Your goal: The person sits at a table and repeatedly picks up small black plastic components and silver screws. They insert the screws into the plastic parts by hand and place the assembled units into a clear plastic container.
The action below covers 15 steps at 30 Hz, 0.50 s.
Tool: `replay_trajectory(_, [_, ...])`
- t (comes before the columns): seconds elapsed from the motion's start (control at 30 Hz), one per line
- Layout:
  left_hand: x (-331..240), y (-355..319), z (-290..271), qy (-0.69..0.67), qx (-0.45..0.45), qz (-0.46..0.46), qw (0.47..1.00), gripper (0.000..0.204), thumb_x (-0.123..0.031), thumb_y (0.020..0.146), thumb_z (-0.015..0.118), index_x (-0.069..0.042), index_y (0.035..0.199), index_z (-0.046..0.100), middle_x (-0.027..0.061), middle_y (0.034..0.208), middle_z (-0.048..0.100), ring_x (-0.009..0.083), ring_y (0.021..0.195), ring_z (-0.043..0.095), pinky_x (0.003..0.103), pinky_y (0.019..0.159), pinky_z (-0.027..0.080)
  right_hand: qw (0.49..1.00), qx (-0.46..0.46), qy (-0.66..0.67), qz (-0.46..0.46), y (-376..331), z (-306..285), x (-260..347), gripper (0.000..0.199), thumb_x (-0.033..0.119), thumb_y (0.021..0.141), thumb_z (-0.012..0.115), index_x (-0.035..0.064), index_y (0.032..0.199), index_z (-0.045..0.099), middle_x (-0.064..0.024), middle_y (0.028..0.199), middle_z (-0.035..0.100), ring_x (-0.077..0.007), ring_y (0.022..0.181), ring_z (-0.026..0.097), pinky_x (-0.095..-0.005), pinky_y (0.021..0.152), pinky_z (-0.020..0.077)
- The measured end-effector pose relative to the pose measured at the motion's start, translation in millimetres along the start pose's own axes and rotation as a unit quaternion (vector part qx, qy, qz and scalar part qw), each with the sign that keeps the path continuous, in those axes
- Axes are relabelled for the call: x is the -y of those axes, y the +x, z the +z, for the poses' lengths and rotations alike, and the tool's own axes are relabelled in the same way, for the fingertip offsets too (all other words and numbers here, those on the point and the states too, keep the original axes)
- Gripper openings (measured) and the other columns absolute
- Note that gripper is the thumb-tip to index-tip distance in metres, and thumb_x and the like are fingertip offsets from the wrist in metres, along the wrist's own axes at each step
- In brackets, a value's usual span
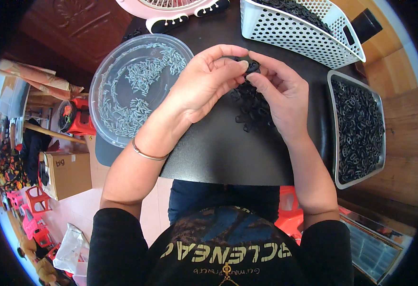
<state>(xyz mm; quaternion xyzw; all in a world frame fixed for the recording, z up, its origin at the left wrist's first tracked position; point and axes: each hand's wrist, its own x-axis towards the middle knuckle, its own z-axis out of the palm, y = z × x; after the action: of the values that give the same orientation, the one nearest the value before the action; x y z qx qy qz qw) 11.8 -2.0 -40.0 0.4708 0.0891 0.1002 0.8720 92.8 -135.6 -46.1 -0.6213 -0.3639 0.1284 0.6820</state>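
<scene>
Over the dark table, my left hand (216, 71) and my right hand (282, 88) meet, fingertips pinched around a small black plastic piece (252, 66). Its exact shape is partly covered by my fingers. Just beneath them lies a loose pile of small black pieces (254, 112) on the tabletop. Beside my left forearm stands a round clear plastic tub (105, 83) holding many short, silvery metal pins (144, 74). Right of my right arm, a metal-rimmed tray (333, 119) is filled with flat black plastic pieces (359, 128) with openings in them.
A white perforated basket (290, 40) with more black pieces stands at the back right. The base of a pink fan (166, 12) sits at the back. The dark table (218, 157) ends just before my body. Left on the floor are a cardboard box (68, 174) and red stools (38, 198).
</scene>
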Motion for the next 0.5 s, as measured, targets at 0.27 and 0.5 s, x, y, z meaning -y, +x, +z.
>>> replay_trajectory(0.27, [-2, -2, 8, 0.077, 0.000, 0.066, 0.995, 0.020, 0.000, 0.079, 0.055, 0.002, 0.100, 0.055, 0.0054, 0.085, 0.060, 0.0085, 0.076, 0.055, 0.020, 0.071, 0.045, 0.996, 0.004, 0.075, 0.042, 3, -3, 12, 0.019, -0.002, 0.079, 0.057, -0.0026, 0.097, 0.058, -0.0066, 0.087, 0.061, -0.0081, 0.076, 0.057, -0.0205, 0.069, 0.0474])
replay_trajectory(0.5, [1, -2, 11, 0.072, 0.011, 0.087, 0.994, 0.018, 0.000, 0.080, 0.053, 0.003, 0.098, 0.054, 0.0068, 0.084, 0.060, 0.0089, 0.075, 0.056, 0.022, 0.071, 0.046, 0.990, 0.008, 0.121, 0.067, 2, -5, 13, 0.018, -0.001, 0.080, 0.056, -0.0051, 0.097, 0.057, -0.0099, 0.088, 0.062, -0.0111, 0.074, 0.060, -0.0219, 0.070, 0.0501])
